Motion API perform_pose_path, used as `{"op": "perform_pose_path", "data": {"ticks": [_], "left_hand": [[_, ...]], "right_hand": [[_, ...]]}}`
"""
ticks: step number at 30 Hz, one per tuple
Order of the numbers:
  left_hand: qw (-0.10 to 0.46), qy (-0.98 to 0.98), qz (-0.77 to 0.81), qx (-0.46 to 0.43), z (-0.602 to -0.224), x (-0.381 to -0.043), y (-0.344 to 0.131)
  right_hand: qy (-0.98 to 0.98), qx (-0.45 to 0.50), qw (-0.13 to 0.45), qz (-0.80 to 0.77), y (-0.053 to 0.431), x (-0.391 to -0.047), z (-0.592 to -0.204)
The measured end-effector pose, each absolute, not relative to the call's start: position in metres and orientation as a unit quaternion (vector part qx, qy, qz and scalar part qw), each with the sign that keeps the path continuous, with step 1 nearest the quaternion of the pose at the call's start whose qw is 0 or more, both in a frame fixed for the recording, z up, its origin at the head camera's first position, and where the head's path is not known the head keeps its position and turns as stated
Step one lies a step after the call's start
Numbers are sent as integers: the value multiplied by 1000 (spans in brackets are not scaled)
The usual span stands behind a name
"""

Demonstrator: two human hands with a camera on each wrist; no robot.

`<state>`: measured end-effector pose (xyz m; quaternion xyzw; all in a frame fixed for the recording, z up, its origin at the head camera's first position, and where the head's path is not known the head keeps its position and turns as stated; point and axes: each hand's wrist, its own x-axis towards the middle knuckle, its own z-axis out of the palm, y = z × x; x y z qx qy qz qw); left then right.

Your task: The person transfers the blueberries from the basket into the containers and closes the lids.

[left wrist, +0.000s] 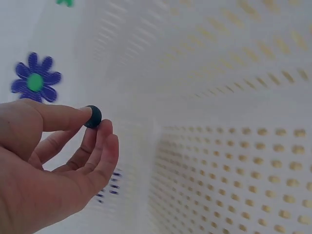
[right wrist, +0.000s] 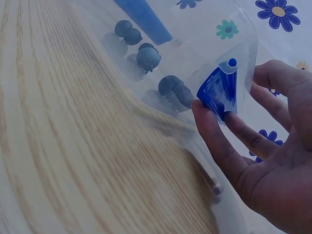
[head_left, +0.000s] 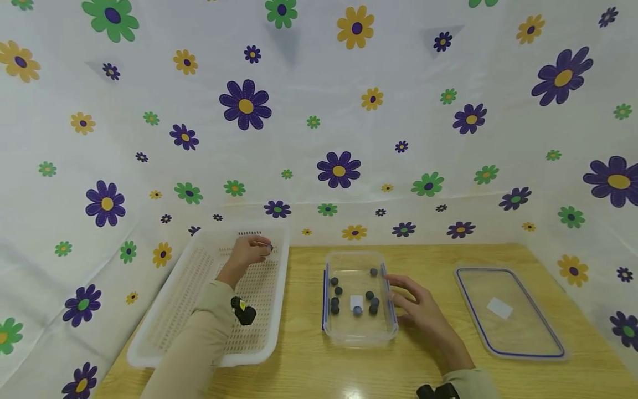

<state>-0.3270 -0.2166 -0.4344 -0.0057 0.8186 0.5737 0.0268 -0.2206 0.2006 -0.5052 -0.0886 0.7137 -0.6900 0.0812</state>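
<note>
In the head view, my left hand (head_left: 247, 253) is over the far right part of a white perforated basket (head_left: 281, 310). Between its thumb and fingertips it pinches a blueberry (left wrist: 93, 117), dark and round in the left wrist view. A clear plastic food container (head_left: 360, 336) with blue side clips stands in the middle of the table. Several blueberries (head_left: 357, 311) lie inside, along its two sides and around a white label. My right hand (head_left: 423, 307) holds the container's right side, its fingers bent at the rim and the blue clip (right wrist: 219, 92).
To the right, a clear lid (head_left: 528, 332) with a blue seal and a white label lies flat on the wooden table (head_left: 309, 366). A white flower-patterned sheet (head_left: 309, 72) rises behind the table and along both sides.
</note>
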Motion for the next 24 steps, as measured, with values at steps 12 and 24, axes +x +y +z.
{"op": "perform_pose_path", "data": {"ticks": [12,24], "left_hand": [[-61,805,586,75,-372,-287,-174],[-95,747,635,172,-382,-240,-105]], "right_hand": [[724,-105,76,-678,201,-220,-500],[722,-105,77,-679,202,-220,-502]]}}
